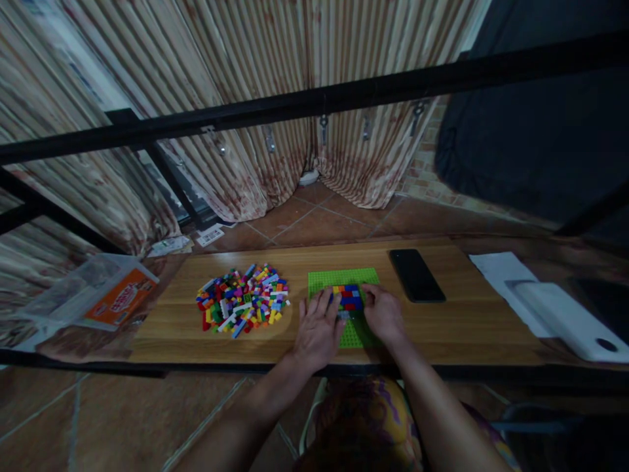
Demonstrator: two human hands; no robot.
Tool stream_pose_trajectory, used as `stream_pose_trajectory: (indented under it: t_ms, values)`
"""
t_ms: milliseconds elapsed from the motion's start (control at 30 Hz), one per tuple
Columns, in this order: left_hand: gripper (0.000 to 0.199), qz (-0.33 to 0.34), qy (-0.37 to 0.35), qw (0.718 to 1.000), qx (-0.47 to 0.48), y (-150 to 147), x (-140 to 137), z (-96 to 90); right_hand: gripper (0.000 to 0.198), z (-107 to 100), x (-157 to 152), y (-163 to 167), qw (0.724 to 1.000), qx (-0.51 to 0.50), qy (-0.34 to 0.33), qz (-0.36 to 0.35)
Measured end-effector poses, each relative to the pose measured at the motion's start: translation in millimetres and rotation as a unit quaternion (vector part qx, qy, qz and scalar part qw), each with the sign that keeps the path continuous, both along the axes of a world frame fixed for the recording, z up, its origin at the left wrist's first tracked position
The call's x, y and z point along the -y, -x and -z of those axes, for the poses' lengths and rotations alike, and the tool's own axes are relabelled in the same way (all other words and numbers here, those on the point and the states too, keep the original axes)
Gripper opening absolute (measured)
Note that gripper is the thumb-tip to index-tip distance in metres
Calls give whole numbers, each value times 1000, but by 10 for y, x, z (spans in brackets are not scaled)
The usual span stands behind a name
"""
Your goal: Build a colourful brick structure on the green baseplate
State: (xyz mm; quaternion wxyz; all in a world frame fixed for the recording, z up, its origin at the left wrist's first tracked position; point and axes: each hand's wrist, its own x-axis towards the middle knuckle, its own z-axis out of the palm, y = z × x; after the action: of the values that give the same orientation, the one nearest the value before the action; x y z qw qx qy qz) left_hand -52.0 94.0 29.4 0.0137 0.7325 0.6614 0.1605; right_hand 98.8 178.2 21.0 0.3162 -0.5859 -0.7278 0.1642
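The bright-green studded plastic baseplate [354, 337] lies flat on the brown wood-grain table [472, 328], carrying joined red, blue and yellow plastic bricks [350, 299]; the left hand [319, 328] spreads over its left side, probably steadying them; the right hand [382, 311] curls at its right; I cannot tell whether either pinches a brick; left of the baseplate, a multicoloured loose brick pile [246, 298] sits seemingly for easy reach, wood between them leaving room; the table's front edge runs near its closest side.

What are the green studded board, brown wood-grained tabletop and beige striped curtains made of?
Green studded board: probably moulded plastic, given its regular studs; gloss unclear.
Brown wood-grained tabletop: smooth-looking wood or laminate; its grain fits either.
Beige striped curtains: seemingly matt fabric, hanging in soft folds.
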Motion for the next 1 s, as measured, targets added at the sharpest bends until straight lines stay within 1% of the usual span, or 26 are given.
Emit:
stream_pose_trajectory:
  t_ms: [133,300,500,633,767,900,1000]
  values:
    - [51,14,18,1000,-7,-114,-53,29,35,4,11,3,1000,18,-6,-15]
    - [50,15,25,1000,-7,-120,-72,58,38,-3,28,4,999,31,15,-37]
    - [49,31,35,999,-15,-130,-91,52,43,65,88,46,995,29,-28,-90]
    - [49,31,35,999,-16,-139,-100,58,43,110,93,46,994,44,-47,-93]
    - [48,21,42,999,-5,-148,-99,65,43,111,96,34,993,46,-54,-96]
    - [48,23,29,999,3,-169,-70,60,43,100,95,26,992,55,-47,-101]
    - [51,20,6,1000,11,-129,-24,16,41,98,86,10,994,48,-32,-88]
